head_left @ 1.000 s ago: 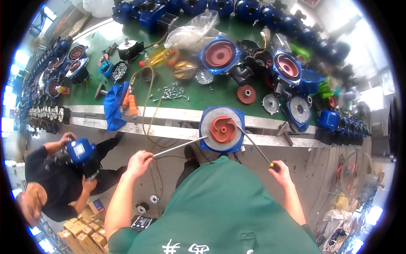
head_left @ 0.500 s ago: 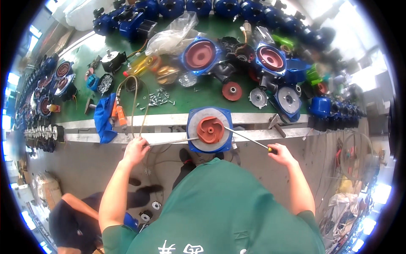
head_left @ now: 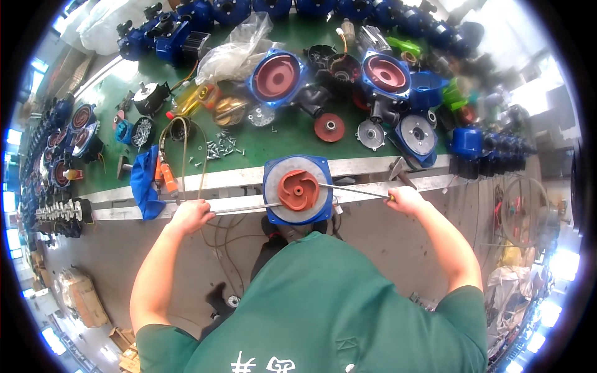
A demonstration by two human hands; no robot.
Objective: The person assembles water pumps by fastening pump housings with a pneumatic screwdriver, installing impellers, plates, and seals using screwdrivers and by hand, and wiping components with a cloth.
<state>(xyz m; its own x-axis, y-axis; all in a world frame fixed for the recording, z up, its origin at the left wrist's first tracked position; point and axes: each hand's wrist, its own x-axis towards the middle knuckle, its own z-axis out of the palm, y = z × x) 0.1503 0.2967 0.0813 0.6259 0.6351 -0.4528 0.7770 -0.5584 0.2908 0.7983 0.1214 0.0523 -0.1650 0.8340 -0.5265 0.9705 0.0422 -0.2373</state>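
Left hand [head_left: 191, 216] grips rod [head_left: 245, 209] left of red wheel [head_left: 298, 191]; right hand [head_left: 407, 200] grips second rod [head_left: 357, 191], right; uneven push might chip wheel.

Loose screws [head_left: 222, 148] lie scattered on a green bench [head_left: 292, 147], with a red disc [head_left: 329, 127] to their right. A blue cloth [head_left: 145, 183] drapes over the near edge beside an orange tool [head_left: 168, 177]. A crumpled clear bag [head_left: 233, 57] sits farther back; a hammer [head_left: 398, 169] rests toward the right. A cardboard box [head_left: 87, 299] stands on the floor.
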